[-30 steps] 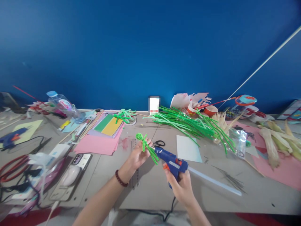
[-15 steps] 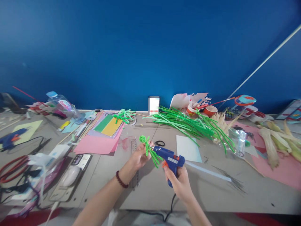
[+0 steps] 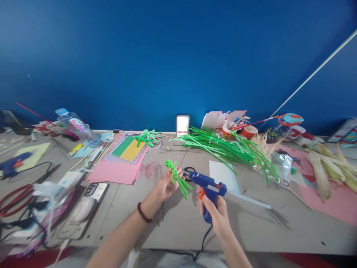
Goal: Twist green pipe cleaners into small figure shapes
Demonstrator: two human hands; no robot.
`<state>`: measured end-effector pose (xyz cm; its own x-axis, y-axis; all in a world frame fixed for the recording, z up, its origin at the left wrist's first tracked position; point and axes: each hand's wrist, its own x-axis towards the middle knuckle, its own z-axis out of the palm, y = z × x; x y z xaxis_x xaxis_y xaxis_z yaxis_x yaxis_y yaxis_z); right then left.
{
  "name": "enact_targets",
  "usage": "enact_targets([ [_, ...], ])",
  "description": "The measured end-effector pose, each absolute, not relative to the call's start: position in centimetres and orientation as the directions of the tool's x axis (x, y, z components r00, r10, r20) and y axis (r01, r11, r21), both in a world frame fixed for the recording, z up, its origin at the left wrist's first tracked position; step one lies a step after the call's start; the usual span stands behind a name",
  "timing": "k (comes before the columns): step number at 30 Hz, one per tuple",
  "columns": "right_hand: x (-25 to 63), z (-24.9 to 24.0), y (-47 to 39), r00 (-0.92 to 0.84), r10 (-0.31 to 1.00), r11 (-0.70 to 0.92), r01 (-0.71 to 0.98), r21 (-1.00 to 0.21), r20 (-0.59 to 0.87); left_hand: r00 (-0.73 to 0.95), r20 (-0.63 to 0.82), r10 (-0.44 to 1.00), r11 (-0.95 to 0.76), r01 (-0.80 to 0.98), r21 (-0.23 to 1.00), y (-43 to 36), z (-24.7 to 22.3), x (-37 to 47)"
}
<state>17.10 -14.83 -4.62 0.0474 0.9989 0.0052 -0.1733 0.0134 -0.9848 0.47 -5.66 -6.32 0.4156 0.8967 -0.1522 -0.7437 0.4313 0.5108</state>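
Note:
My left hand [image 3: 165, 185] pinches a small green pipe-cleaner figure [image 3: 175, 176] with a looped top and legs trailing down to the right. In my right hand [image 3: 216, 211] is a blue hot-glue gun [image 3: 208, 185] with an orange trigger, its nozzle pointing left and almost touching the figure. A clear glue stick [image 3: 247, 200] juts from the back of the gun toward the right. The gun's black cord [image 3: 203, 243] drops off the near table edge.
A pile of green pipe cleaners [image 3: 227, 147] lies behind the hands, with black scissors [image 3: 189, 171], a metal ruler [image 3: 158, 175] and a pale blue card [image 3: 221, 176] close by. Coloured paper [image 3: 122, 165] and a phone [image 3: 93, 190] lie left; corn husks [image 3: 326, 167] right.
The glue gun has shifted slightly right and tilted, with its nozzle still at the figure. My left hand and the figure have barely moved.

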Motion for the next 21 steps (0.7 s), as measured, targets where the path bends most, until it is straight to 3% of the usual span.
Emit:
enact_targets([
  [6,18.1,-4.8,-15.1,-0.033,0.996,-0.092,-0.351,-0.932,-0.086,0.418,-0.110,0.902,0.408,-0.741,0.534,-5.6,-6.2,0.5],
  [11,20.5,-5.1,-14.7,-0.021,0.957,-0.282,-0.300,-0.911,-0.290,0.418,-0.071,0.905,0.389,-0.751,0.534,-5.4,-5.9,0.6],
  [16,25.5,-5.5,-12.7,0.151,0.868,-0.490,0.092,-0.867,-0.474,0.440,-0.084,0.894,0.419,-0.758,0.500,-5.4,-5.8,0.4],
  [19,28.3,-5.5,-11.4,0.207,0.892,-0.450,0.470,-0.759,-0.401,0.457,-0.093,0.884,0.445,-0.767,0.463,-5.5,-5.4,0.4],
  [21,29.3,-5.4,-10.7,0.223,0.919,-0.384,0.697,-0.606,-0.326,0.466,-0.092,0.880,0.456,-0.776,0.436,-5.7,-5.1,0.4],
])
